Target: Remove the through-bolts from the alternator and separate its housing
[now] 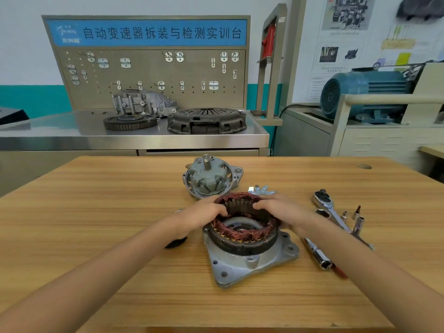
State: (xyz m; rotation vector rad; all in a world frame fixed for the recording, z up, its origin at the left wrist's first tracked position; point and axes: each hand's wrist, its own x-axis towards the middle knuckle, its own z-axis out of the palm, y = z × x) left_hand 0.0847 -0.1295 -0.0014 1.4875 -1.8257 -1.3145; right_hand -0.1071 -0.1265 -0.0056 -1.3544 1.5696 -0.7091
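While gripping stator ring (242, 221) from both sides, just below frame centre: left hand (204, 212) curled on ring's left rim, fingers over the top edge of copper windings; right hand (283, 210) curled on right rim, same way. Small dark object (175, 242) lower left of ring, half hidden by left forearm, can't identify. Ring seated in rear housing half (249, 263) flat on wooden table (96, 236). Front housing half with rotor (211, 179) above centre, well apart, shaft up. Ratchet wrench (329, 206), loose sockets (358, 218), socket extension (319, 255) at right of frame. Steel bench with clutch parts (206, 120) upper middle, blue motor (365, 92) upper right
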